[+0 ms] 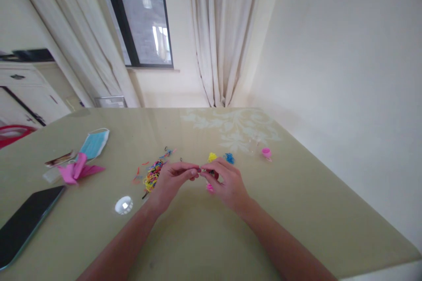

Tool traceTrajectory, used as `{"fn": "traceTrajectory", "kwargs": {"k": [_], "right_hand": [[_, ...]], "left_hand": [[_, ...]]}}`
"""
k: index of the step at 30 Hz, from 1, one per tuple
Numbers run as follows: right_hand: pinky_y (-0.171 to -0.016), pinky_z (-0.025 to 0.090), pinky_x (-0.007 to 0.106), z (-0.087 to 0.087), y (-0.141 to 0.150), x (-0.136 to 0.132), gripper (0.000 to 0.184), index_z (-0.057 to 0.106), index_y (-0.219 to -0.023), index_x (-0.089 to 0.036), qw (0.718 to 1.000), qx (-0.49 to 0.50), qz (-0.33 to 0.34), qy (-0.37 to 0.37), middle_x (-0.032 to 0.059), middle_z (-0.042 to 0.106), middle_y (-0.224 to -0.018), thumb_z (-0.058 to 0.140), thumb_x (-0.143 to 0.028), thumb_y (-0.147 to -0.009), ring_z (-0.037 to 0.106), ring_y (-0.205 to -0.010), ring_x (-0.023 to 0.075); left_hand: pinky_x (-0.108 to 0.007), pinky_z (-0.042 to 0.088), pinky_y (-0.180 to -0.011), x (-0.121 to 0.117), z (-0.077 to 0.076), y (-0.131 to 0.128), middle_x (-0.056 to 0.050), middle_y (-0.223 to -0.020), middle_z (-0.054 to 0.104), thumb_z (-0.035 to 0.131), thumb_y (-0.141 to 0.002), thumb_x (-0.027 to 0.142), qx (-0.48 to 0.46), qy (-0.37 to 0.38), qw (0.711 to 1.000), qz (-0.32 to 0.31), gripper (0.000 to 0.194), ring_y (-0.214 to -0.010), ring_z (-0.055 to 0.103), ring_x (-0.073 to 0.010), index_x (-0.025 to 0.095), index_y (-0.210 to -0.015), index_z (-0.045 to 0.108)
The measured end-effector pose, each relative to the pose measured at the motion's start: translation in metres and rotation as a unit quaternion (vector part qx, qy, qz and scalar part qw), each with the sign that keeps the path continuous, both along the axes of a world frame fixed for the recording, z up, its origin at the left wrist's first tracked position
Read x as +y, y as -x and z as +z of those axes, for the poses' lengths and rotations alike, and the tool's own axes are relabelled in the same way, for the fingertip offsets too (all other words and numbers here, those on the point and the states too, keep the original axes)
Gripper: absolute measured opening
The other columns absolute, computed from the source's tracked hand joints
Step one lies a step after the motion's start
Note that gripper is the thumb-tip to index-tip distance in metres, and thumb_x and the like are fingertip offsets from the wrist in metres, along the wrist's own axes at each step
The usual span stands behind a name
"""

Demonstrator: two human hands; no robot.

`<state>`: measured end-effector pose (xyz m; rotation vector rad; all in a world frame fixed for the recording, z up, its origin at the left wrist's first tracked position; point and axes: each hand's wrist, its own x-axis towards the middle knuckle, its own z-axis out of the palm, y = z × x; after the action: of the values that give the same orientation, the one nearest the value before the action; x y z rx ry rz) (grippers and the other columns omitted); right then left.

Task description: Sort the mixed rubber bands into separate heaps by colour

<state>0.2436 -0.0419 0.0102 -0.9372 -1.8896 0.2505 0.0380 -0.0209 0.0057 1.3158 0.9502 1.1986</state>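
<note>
I watched the left hand [172, 181] and right hand [228, 183] pinch a tiny purplish bit [198, 170]. It was right of the multicoloured thin-band pile [153, 175].

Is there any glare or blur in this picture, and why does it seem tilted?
Head view: bright reflections on the window pane, a glint on the round shiny disc; head view: the curtain at picture left slants, perhaps wide-lens distortion; head view: overall softness leaves the small item at the fingertips unclear.
</note>
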Motion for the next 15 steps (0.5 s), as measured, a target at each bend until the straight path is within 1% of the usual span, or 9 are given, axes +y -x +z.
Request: {"fn": "traceTrajectory", "kwargs": {"k": [3, 6, 9, 11, 12, 13, 14, 15], "right_hand": [[-0.071, 0.054, 0.029, 0.000, -0.001, 0.000, 0.015, 0.079, -0.107, -0.022, 1.000, 0.010, 0.010, 0.002, 0.0056, 0.075, -0.089, 0.069, -0.033, -0.105, 0.068, -0.075, 0.0172], [-0.075, 0.054, 0.030, 0.002, -0.002, -0.001, 0.017, 0.081, -0.102, -0.023, 0.999, 0.020, 0.029, 0.013, 0.0053, 0.076, -0.087, 0.067, -0.033, -0.106, 0.069, -0.080, 0.0181], [-0.071, 0.052, 0.029, 0.009, -0.003, -0.003, 0.019, 0.081, -0.095, -0.024, 0.996, 0.071, 0.028, 0.055, 0.0035, 0.073, -0.081, 0.071, -0.037, -0.103, 0.065, -0.075, 0.0170], [-0.064, 0.049, 0.028, 0.016, -0.006, -0.003, 0.022, 0.082, -0.090, -0.023, 0.984, 0.136, 0.041, 0.106, 0.0022, 0.071, -0.078, 0.075, -0.042, -0.099, 0.061, -0.069, 0.0155], [-0.061, 0.048, 0.027, 0.019, -0.007, -0.003, 0.024, 0.082, -0.088, -0.023, 0.975, 0.171, 0.054, 0.132, 0.0018, 0.070, -0.076, 0.077, -0.044, -0.098, 0.060, -0.066, 0.0148], [-0.059, 0.048, 0.026, 0.023, -0.009, -0.003, 0.026, 0.082, -0.086, -0.023, 0.964, 0.204, 0.070, 0.156, 0.0014, 0.070, -0.075, 0.078, -0.047, -0.096, 0.058, -0.064, 0.0141], [-0.057, 0.047, 0.026, 0.025, -0.011, -0.003, 0.028, 0.082, -0.085, -0.023, 0.953, 0.232, 0.083, 0.175, 0.0011, 0.069, -0.074, 0.079, -0.049, -0.094, 0.057, -0.062, 0.0134], [-0.055, 0.047, 0.025, 0.028, -0.013, -0.003, 0.029, 0.082, -0.084, -0.023, 0.945, 0.253, 0.091, 0.188, 0.0007, 0.068, -0.072, 0.080, -0.050, -0.093, 0.056, -0.060, 0.0127]], "left_hand": [[-0.027, 0.061, -0.067, -0.003, 0.001, -0.002, -0.007, -0.073, 0.082, 0.094, -0.072, 0.046, 0.004, 0.010, 1.000, -0.014, 0.030, -0.067, 0.072, -0.0168, 0.021, -0.087, 0.089], [-0.029, 0.062, -0.068, -0.005, 0.003, -0.004, -0.008, -0.074, 0.082, 0.093, -0.072, 0.051, 0.012, 0.007, 1.000, -0.017, 0.035, -0.068, 0.073, -0.0183, 0.020, -0.088, 0.089], [-0.031, 0.062, -0.070, -0.003, 0.006, 0.000, -0.010, -0.079, 0.083, 0.087, -0.078, 0.059, 0.031, -0.013, 0.999, -0.018, 0.043, -0.070, 0.073, -0.0199, 0.019, -0.094, 0.089], [-0.032, 0.062, -0.071, 0.002, 0.008, 0.007, -0.011, -0.088, 0.084, 0.076, -0.087, 0.065, 0.056, -0.041, 0.998, 0.009, 0.050, -0.074, 0.074, -0.0205, 0.019, -0.102, 0.088], [-0.032, 0.061, -0.071, 0.006, 0.009, 0.012, -0.011, -0.093, 0.085, 0.070, -0.090, 0.066, 0.079, -0.056, 0.995, 0.036, 0.051, -0.075, 0.073, -0.0208, 0.020, -0.105, 0.087], [-0.032, 0.060, -0.071, 0.009, 0.008, 0.017, -0.011, -0.096, 0.085, 0.066, -0.093, 0.065, 0.117, -0.069, 0.989, 0.064, 0.051, -0.076, 0.073, -0.0213, 0.020, -0.106, 0.086], [-0.033, 0.060, -0.070, 0.013, 0.006, 0.023, -0.010, -0.095, 0.084, 0.064, -0.094, 0.064, 0.171, -0.081, 0.978, 0.092, 0.049, -0.075, 0.073, -0.0222, 0.021, -0.103, 0.086], [-0.034, 0.059, -0.071, 0.017, 0.003, 0.028, -0.009, -0.090, 0.083, 0.062, -0.095, 0.061, 0.239, -0.095, 0.959, 0.123, 0.046, -0.073, 0.072, -0.0235, 0.022, -0.097, 0.086]]}}
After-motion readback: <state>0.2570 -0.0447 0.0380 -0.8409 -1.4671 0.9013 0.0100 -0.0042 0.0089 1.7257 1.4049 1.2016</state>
